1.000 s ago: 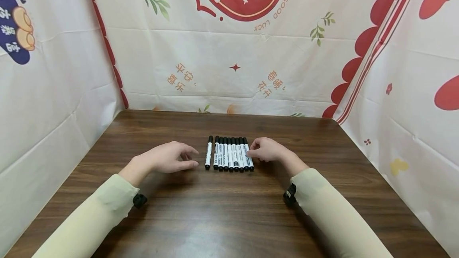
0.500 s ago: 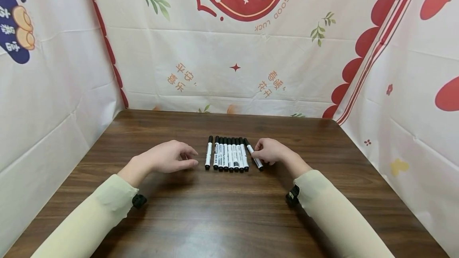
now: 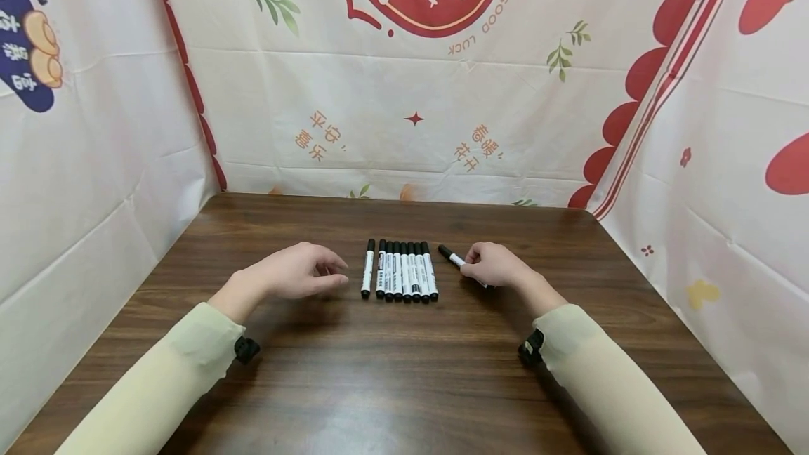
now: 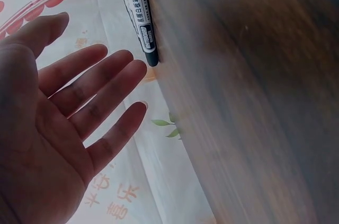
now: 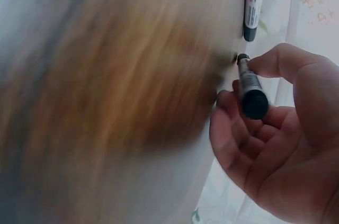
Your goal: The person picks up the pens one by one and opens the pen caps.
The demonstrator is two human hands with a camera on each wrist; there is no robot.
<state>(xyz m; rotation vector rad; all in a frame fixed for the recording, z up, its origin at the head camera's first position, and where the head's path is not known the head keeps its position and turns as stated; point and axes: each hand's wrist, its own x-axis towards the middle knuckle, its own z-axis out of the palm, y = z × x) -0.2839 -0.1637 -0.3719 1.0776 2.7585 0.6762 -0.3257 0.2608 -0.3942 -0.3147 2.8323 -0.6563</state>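
- The one in play is a slim, round white marker with a black cap and a black tail end (image 3: 456, 259), out to the right of the other markers. It lies slantwise, cap toward far left and tail toward near right. Can't really tell if it's touching the surface or slightly up off it.
- Up close in the right wrist view you get its round black tail end pointing at the camera, with printing along the barrel too blurry to read.
- Next to it, with a gap, there's a tight row of matching white markers with black caps (image 3: 406, 272), seven by my count. Caps all face far, printed labels on the barrels, pretty neatly lined up.
- One lone white marker with a black cap (image 3: 368, 272) sits just left of that row, small gap between, also cap-far.
- All this is near the middle of a dark brown wood-grain surface (image 3: 354, 357).
- Right hand (image 3: 496, 265): pinching the slanted marker between thumb and fingers, the other fingers curled in underneath. Arm comes in from near right in a pale sleeve (image 3: 613, 378).
- Left hand (image 3: 302, 271): holding nothing, thumb and fingers loose and apart, fingertips pointing right, near the lone marker but not touching it. Arm comes in from near left, matching pale sleeve.
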